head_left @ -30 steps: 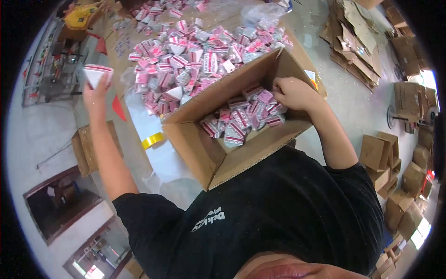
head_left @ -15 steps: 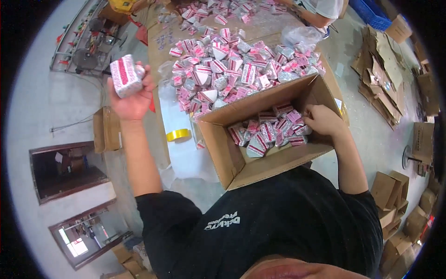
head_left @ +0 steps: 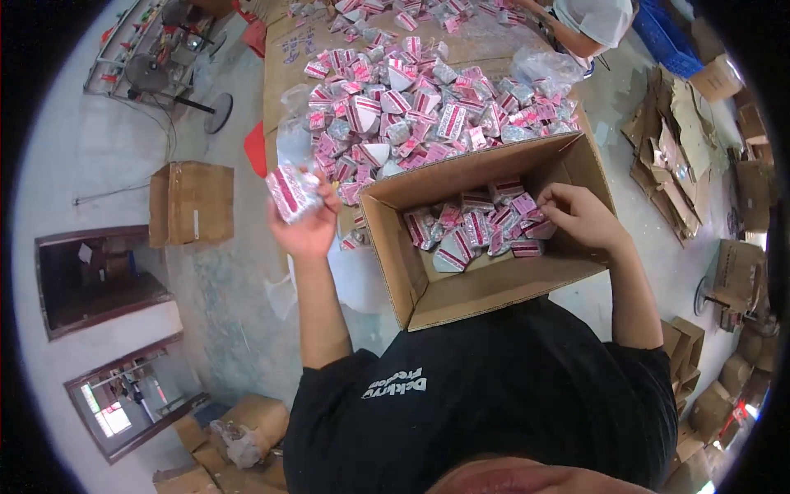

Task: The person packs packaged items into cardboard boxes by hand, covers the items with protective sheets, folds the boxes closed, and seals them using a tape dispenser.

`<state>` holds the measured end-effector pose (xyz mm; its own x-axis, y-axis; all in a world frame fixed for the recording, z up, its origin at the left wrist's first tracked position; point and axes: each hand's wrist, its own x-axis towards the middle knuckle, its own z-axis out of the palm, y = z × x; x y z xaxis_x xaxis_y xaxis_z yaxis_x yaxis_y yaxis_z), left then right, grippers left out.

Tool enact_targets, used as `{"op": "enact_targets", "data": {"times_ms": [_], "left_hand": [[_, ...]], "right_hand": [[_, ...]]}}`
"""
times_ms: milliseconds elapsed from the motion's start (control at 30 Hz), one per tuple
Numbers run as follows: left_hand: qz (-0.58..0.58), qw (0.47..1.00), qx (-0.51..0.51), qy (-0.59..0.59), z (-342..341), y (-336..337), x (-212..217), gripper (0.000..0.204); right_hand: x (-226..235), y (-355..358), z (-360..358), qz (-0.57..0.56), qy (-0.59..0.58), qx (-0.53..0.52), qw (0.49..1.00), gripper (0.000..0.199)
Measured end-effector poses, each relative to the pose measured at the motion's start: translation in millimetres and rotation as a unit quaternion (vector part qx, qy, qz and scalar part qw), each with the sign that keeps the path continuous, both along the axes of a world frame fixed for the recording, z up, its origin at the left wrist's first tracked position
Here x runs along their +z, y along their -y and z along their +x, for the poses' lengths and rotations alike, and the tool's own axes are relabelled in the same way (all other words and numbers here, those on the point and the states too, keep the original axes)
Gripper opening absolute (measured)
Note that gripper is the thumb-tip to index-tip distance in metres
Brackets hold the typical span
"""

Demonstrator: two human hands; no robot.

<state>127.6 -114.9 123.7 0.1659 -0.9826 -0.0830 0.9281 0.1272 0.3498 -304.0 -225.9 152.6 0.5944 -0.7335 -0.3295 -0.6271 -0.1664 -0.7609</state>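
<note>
My left hand [head_left: 306, 239] is raised left of an open cardboard carton [head_left: 506, 285], its fingers wrapped round a small block-shaped packet [head_left: 291, 196] in clear film with a pink-and-white label. Over the carton's right end, my right hand [head_left: 586, 218] has its fingers curled together, beside the packets inside; whether anything is between its fingertips is hidden. Several similar wrapped packets [head_left: 477, 229] lie loosely in the carton, with bare cardboard showing along the near side. Beyond it, a large heap of the same packets [head_left: 428, 111] covers the table.
White sheeting [head_left: 362, 284] lies on the table left of the carton. Clear plastic bags [head_left: 545, 66] sit by the heap's right side. Another person [head_left: 588, 29] works at the far right. Flattened cardboard [head_left: 679, 148] and a blue crate [head_left: 662, 37] are on the floor, right; another carton [head_left: 193, 202] stands left.
My left hand has swung right and a little down with the packet, closer to the carton, and the yellow tape roll is now out of sight. My right hand stays over the carton.
</note>
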Motion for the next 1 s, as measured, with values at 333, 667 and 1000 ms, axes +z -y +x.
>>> {"op": "enact_targets", "data": {"times_ms": [333,667,1000], "left_hand": [[0.151,0.968,0.153,-0.128,-48,-89,-96,0.059],[0.255,0.935,0.247,-0.002,-90,-129,-86,0.047],[0.206,0.946,0.038,-0.246,-86,-82,-113,0.053]], "right_hand": [[89,92,146,-0.093,0.017,0.224,0.970,0.019],[11,144,315,-0.228,-0.134,0.459,0.848,0.028],[-50,203,371,-0.208,-0.259,0.420,0.844,0.028]]}}
